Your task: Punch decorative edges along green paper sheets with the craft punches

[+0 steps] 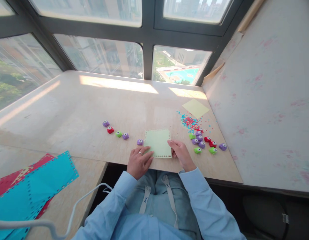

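A pale yellow-green sheet of paper lies on the table in front of me, with small punched holes along its edges. My left hand rests on its lower left edge, fingers stretched out and a ring on one of them. At the right edge, my right hand pinches the paper between thumb and fingers; some of those fingers are hidden under it. Just past the sheet's left edge sits a small purple craft punch with an eye-like white button.
More small punches, including a red punch, stand at left; another cluster with a green punch is at right. Beyond are confetti bits and a yellow sheet. Blue sheets, red sheets and a white cable lie lower left.
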Available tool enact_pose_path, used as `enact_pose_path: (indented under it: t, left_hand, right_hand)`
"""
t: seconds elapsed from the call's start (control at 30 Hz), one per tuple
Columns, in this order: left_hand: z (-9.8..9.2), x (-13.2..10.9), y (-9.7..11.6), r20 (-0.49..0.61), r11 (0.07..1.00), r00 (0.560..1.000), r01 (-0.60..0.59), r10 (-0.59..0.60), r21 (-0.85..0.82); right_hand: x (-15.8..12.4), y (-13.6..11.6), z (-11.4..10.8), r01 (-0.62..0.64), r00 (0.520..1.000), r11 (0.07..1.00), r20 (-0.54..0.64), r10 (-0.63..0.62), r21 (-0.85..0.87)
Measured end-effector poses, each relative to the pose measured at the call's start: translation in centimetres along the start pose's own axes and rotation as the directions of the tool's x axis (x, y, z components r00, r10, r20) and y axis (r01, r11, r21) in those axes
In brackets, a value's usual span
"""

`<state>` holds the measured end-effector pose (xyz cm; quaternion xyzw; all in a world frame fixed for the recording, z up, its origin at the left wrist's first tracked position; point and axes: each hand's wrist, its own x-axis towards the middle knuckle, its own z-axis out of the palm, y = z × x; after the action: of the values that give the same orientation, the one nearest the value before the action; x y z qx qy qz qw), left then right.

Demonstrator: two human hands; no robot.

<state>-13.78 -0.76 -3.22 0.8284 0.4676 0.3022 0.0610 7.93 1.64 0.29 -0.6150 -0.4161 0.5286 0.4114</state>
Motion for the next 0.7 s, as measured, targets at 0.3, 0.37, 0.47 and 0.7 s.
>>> enact_pose_path:
  t: [0.3,0.37,0.47,0.7]
  left_hand:
    - [-0.4,-0.2,-0.6,-0.211,0.967,0.976,-0.003,-0.053,-0.253]
    - [-0.8,0.0,-1.2,-0.295,0.950,0.939,0.087,-0.179,-0.299]
    - [-1.2,0.8,-2.9,-0.283,0.941,0.910,0.238,-0.303,-0.242]
    - [-0.9,2.1,-5.7,-0.113,0.973,0.979,0.147,-0.169,-0.181]
  right_hand:
    - [2.0,1.4,-1.3,0.077,0.995,0.968,-0.047,-0.091,-0.241]
    - [2.1,1.8,-1.2,0.084,0.994,0.971,-0.045,-0.096,-0.224]
    - [2.2,2.1,-1.1,0.083,0.996,0.979,-0.028,-0.090,-0.185]
    - [2.3,1.9,-0.8,0.061,0.998,0.992,-0.020,-0.063,-0.106]
